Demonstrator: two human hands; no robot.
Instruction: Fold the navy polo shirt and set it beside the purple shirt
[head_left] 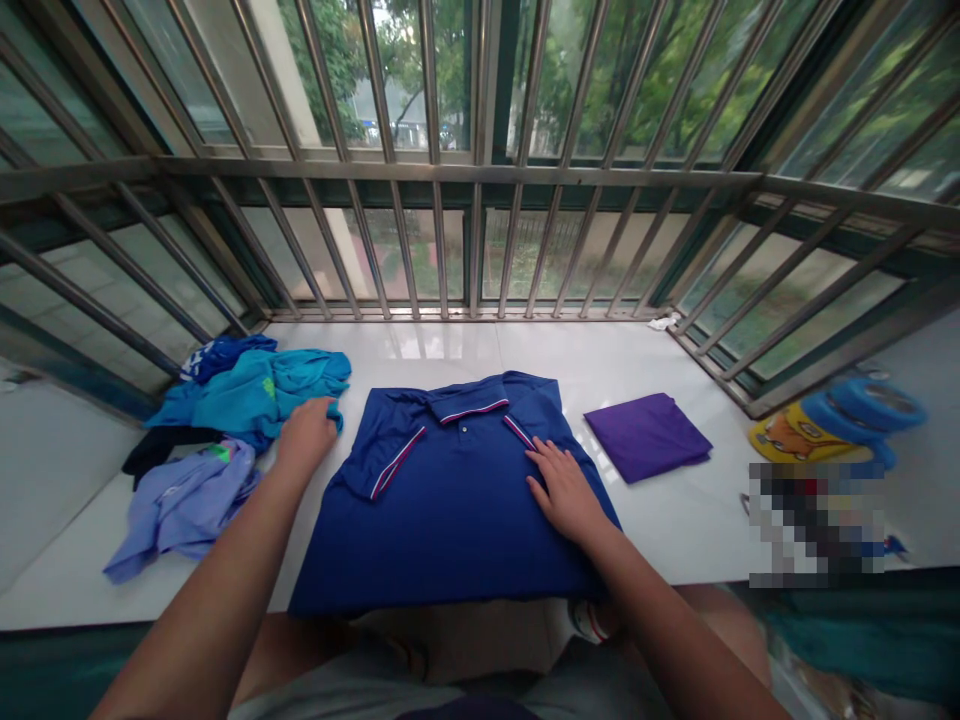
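A navy blue polo shirt (465, 520) lies spread face up in front of me, collar at the far side, sleeves folded inward over the front. Red and white stripes edge its collar and cuffs. My right hand (564, 490) rests on it with fingers spread, touching the right sleeve's striped cuff. Left of the polo, my left hand (309, 435) has curled fingers at the edge of a teal shirt (262, 385); a bit of teal cloth shows beside the fingertips. Its hold is partly hidden by the hand itself.
Below the teal shirt lie a lavender garment (187, 500) and black cloth (161, 445). A folded purple cloth (649, 437) sits right of the polo. Farther right lies a yellow and blue bottle (832, 420), beside a blurred-out patch. Metal bars (480, 175) line the ledge's back and sides.
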